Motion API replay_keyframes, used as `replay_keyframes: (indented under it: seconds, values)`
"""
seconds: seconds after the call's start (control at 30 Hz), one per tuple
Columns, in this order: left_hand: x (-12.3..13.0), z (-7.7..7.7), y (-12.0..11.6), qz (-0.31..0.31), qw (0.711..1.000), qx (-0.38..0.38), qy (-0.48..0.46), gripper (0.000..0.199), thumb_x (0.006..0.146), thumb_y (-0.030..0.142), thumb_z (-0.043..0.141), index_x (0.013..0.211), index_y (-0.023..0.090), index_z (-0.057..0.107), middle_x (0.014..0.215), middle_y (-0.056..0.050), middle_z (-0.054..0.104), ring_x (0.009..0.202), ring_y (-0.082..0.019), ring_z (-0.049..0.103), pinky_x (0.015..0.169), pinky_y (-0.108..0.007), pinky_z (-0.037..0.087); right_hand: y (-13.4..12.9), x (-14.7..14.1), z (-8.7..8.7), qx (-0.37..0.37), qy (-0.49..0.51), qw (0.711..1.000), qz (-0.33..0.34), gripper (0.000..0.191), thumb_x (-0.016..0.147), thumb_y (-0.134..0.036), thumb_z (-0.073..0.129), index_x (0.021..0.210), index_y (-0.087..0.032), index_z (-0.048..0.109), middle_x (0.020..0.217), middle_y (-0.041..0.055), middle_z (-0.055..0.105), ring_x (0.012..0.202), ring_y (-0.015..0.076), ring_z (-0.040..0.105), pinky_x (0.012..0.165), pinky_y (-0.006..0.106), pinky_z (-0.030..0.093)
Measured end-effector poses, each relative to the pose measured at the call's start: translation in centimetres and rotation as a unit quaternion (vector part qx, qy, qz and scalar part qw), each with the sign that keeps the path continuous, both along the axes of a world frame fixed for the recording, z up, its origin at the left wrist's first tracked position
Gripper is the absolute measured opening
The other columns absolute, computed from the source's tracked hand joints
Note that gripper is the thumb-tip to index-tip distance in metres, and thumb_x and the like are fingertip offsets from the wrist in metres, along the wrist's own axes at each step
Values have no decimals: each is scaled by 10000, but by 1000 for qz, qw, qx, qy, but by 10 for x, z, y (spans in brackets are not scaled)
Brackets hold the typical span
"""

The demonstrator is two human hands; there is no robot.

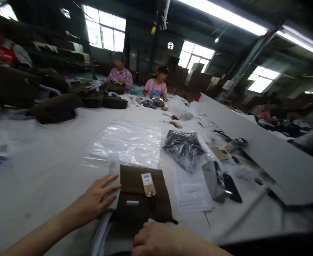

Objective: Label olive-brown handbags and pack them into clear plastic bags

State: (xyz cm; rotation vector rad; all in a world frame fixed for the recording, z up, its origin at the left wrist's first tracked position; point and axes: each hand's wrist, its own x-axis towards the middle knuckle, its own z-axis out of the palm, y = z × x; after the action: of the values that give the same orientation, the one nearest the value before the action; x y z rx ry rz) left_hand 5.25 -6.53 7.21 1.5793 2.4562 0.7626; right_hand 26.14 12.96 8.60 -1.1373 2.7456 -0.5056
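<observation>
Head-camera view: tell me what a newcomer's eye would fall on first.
Probably the dark olive fabric bag at lower centre, its pale-and-tan hang tag standing out, with the left hand at its left edge and the right hand at its near edge. Next, the shiny clear plastic sheeting just beyond it, and the bright tube light overhead, right of centre.

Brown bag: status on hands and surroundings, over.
Left hand spread on white strip at left edge of brown bag. Right hand curled at near edge, grip unclear. Clear plastic just beyond.
</observation>
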Motion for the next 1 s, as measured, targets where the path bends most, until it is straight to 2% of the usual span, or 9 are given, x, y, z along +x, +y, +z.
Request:
replay_keyframes:
  seconds: [0.1, 0.17, 0.2, 0.27, 0.33, 0.47, 0.57, 0.77, 1.0]
  values:
    - [14, -40, 12, 23, 998, 35, 48, 334, 836, 450, 476, 1066, 287, 655, 1354, -38, 468, 1246, -310, 386, 1019, -506, 355, 6, 20, -7, -84, -50, 995, -24, 177, 827, -233, 564, 997, -203, 602, 856, -3, 648, 797, 128, 609, 748, 212, 444]
    - [15, -55, 11, 108, 988, 91, 65, 461, 807, 519, 481, 1143, 223, 587, 1397, -97, 391, 1259, -339, 357, 1023, -554, 319, 17, 25, -4, -184, -50, 970, -149, 306, 800, -274, 590, 1103, -228, 574, 1020, 10, 636, 947, 146, 598, 861, 229, 438]
    - [13, -59, 9, 154, 981, 104, 58, 553, 795, 553, 474, 1198, 180, 533, 1418, -138, 341, 1279, -357, 327, 1027, -571, 297, 23, 25, -4, -225, -22, 937, -265, 421, 772, -307, 621, 1177, -236, 531, 1126, 31, 599, 1046, 178, 564, 932, 277, 418]
    - [7, -64, 7, 224, 970, 98, 2, 703, 781, 598, 449, 1282, 106, 424, 1414, -205, 309, 1304, -383, 288, 1031, -576, 288, 34, 18, -14, -264, 40, 821, -505, 700, 696, -364, 694, 1314, -223, 397, 1301, 94, 472, 1214, 262, 441, 1032, 408, 345]
    - [2, -67, 8, 247, 962, 78, -88, 763, 777, 607, 445, 1340, 102, 345, 1389, -203, 354, 1275, -384, 346, 1018, -540, 336, 42, 3, -36, -270, 43, 736, -619, 918, 609, -375, 755, 1377, -188, 289, 1366, 145, 377, 1280, 309, 350, 1062, 473, 300]
    - [6, -75, 11, 269, 941, 105, -176, 838, 728, 614, 522, 1404, 200, 249, 1389, -138, 389, 1203, -364, 453, 1003, -500, 381, 48, -33, -84, -291, 48, 740, -605, 966, 528, -345, 791, 1358, -202, 319, 1374, 127, 335, 1290, 298, 334, 1075, 432, 304]
    - [29, -85, 5, 287, 931, 171, -148, 857, 712, 588, 556, 1409, 210, 232, 1407, -121, 368, 1256, -335, 400, 1055, -483, 326, 46, -41, -101, -297, 122, 754, -573, 835, 591, -322, 756, 1319, -193, 369, 1356, 121, 349, 1292, 279, 328, 1088, 412, 292]
    - [83, -113, -31, 294, 932, 200, -72, 855, 730, 548, 549, 1409, 157, 208, 1391, -160, 368, 1260, -366, 383, 1039, -526, 349, 17, 2, -109, -293, 198, 757, -549, 655, 696, -279, 645, 1286, -210, 369, 1361, 129, 337, 1270, 296, 354, 1052, 453, 345]
    - [48, -99, -17, 159, 969, 142, 123, 675, 852, 429, 437, 1446, 260, 167, 1484, -130, 221, 1308, -372, 302, 1024, -574, 325, 21, -13, -111, -272, 182, 739, -590, 811, 708, -255, 634, 1392, -208, 199, 1349, 137, 383, 1258, 292, 384, 1045, 460, 367]
